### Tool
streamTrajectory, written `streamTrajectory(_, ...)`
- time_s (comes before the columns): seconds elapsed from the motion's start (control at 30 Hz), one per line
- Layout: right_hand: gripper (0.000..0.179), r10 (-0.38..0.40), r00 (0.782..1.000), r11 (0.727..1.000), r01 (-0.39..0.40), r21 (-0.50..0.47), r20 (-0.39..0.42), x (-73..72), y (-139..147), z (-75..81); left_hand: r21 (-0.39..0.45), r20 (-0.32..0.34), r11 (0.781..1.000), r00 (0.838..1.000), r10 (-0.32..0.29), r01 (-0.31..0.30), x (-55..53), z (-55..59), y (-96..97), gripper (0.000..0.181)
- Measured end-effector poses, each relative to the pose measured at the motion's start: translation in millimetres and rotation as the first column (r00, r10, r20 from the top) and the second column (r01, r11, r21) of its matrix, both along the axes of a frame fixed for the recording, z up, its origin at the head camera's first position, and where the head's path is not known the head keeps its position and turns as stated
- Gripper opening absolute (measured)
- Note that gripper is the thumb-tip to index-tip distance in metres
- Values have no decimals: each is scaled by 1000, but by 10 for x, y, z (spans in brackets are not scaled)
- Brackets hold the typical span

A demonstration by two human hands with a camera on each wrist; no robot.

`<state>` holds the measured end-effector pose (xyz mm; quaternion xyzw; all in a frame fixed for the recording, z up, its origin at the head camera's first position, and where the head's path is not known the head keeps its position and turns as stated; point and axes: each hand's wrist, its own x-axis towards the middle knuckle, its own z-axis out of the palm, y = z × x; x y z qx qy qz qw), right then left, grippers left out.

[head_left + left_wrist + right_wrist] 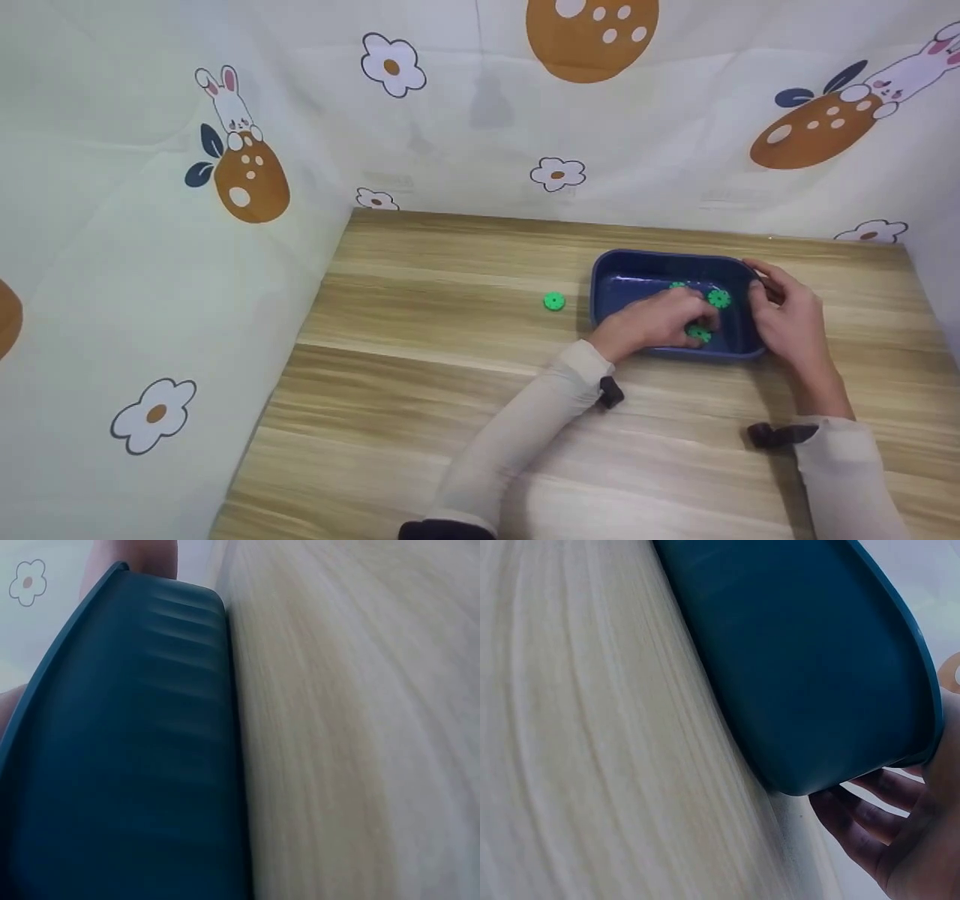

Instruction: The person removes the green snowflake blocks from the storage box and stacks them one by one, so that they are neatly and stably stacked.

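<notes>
A dark blue plastic box [667, 259] stands on the table, its side filling much of both wrist views. Over its near rim reaches my left hand [664, 319], thumb and curled fingers pinching a green notched plastic disc [699, 334] inside. Part of that disc is hidden by the fingers. At the box's right end my right hand [791, 315] grips the wall, thumb at the rim and fingers round the outside, as the right wrist view also shows. Two more green discs [718, 298] lie in the box, one partly covered by my left hand.
Another green disc [554, 301] lies on the wood-grain table [450, 300], left of the box. Pale cloth [465, 135] printed with flowers and rabbits hangs along the back and sides.
</notes>
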<state>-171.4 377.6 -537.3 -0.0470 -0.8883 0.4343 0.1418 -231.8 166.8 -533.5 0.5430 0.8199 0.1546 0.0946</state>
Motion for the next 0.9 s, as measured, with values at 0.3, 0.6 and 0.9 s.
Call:
streamTrajectory(0.3, 39, 6, 1000, 1000, -6, 0, 9, -7, -1, -7, 0, 5, 999, 999, 49, -49, 12, 6, -16, 32)
streamTrajectory(0.6, 40, 13, 1000, 1000, -13, 12, 21, -6, -22, -1, 32, -8, 996, 996, 89, -89, 35, 44, -92, 32)
streamTrajectory(0.9, 40, 14, 1000, 999, -14, 33, 5, 7, -21, 10, 132, -15, 986, 994, 109, -106, 54, 179, -305, 35)
